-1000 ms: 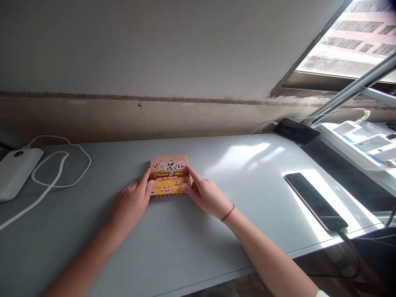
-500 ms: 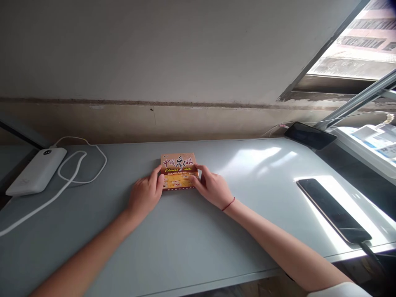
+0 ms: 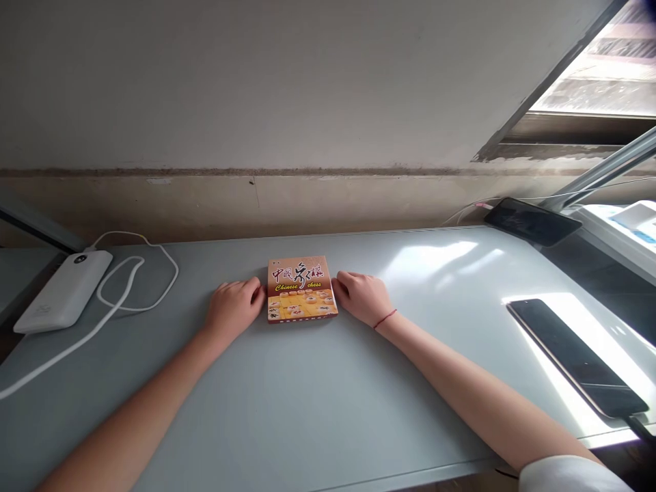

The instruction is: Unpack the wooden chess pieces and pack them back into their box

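Note:
A small square Chinese chess box (image 3: 301, 289), orange-brown with printed lettering and a picture of a board, lies flat on the grey table (image 3: 287, 396). Just left of it rests my left hand (image 3: 236, 305), fingers curled into a loose fist with nothing visible in them. My right hand (image 3: 363, 298) is curled the same way close to the box's right side and looks empty too; a thin red string circles that wrist. Whether the knuckles brush the box's sides I cannot tell.
On the left lie a white power bank (image 3: 64, 290) and its looped white cable (image 3: 115, 301). A black phone (image 3: 577, 355) with a cable lies at the right, and another dark phone (image 3: 533, 221) leans at the back right corner. The wall (image 3: 307, 205) borders the far edge.
Both hands have let go of the box, drawn slightly apart to its sides and closed into fists. The view has shifted a little.

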Demonstrator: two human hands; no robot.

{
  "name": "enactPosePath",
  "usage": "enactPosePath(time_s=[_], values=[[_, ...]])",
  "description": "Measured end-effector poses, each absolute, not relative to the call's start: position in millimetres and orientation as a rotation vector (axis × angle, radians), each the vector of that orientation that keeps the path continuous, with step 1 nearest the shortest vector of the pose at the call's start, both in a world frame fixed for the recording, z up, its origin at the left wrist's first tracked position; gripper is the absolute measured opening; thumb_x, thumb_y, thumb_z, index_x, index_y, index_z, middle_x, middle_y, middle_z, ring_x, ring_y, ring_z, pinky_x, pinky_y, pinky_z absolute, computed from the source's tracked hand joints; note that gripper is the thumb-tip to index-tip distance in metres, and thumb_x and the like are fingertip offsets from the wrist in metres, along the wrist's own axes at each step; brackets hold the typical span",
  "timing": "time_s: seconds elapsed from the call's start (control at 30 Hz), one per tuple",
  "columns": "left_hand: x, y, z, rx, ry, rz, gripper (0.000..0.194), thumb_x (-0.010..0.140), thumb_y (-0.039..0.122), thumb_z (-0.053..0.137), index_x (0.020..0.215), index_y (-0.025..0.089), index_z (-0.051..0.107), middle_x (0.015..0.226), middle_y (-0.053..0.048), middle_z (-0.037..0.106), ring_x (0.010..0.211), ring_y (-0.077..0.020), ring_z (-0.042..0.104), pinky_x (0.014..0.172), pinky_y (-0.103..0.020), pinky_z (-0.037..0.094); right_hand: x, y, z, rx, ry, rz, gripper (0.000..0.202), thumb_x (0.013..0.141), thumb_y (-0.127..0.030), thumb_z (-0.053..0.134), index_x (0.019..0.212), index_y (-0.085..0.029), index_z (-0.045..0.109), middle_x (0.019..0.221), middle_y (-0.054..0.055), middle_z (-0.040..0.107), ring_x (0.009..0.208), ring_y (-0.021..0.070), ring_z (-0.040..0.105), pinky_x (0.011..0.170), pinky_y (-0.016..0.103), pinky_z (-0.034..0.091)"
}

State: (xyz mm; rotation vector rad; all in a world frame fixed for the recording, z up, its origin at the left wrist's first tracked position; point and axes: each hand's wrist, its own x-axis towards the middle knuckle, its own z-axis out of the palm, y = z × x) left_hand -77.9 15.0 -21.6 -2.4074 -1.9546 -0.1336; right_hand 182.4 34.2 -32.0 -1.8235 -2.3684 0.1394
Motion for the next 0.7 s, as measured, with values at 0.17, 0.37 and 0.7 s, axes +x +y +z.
enactPosePath(time_s=[0.17, 0.37, 0.7], values=[[-81.7, 13.9, -22.4, -2.452, -1.95, -0.203, 0.023, 0.087, 0.023, 0.038, 0.069, 0.021, 0.053, 0.064, -0.003, 0.062, 0.062, -0.0191, 0.056, 0.06, -0.029, 0.028, 185.0, 32.0, -30.3, -1.779, -2.362, 0.172, 0.035, 0.092, -0.035, 0.032, 0.066, -0.02, 0.049, 0.065, 0.002, 0.058, 0.052, 0.0114, 0.038, 0.051, 0.026, 0.015], [-81.1, 13.5, -21.9, -2.457, -1.96, -0.216, 0.024, 0.088, 0.024, 0.039, 0.069, 0.02, 0.053, 0.066, -0.003, 0.062, 0.064, -0.0184, 0.056, 0.06, -0.029, 0.028, 185.9, 32.0, -30.6, -1.763, -2.345, 0.183, 0.033, 0.091, -0.034, 0.034, 0.066, -0.02, 0.05, 0.064, 0.002, 0.056, 0.052, 0.0114, 0.038, 0.051, 0.026, 0.015], [-81.0, 12.3, -21.4, -2.461, -1.953, -0.217, 0.023, 0.088, 0.024, 0.039, 0.071, 0.02, 0.055, 0.066, -0.002, 0.062, 0.064, -0.0177, 0.055, 0.06, -0.029, 0.029, 187.8, 28.7, -29.5, -1.721, -2.336, 0.212, 0.032, 0.09, -0.034, 0.036, 0.064, -0.019, 0.047, 0.066, 0.001, 0.057, 0.053, 0.0111, 0.038, 0.05, 0.025, 0.017]])
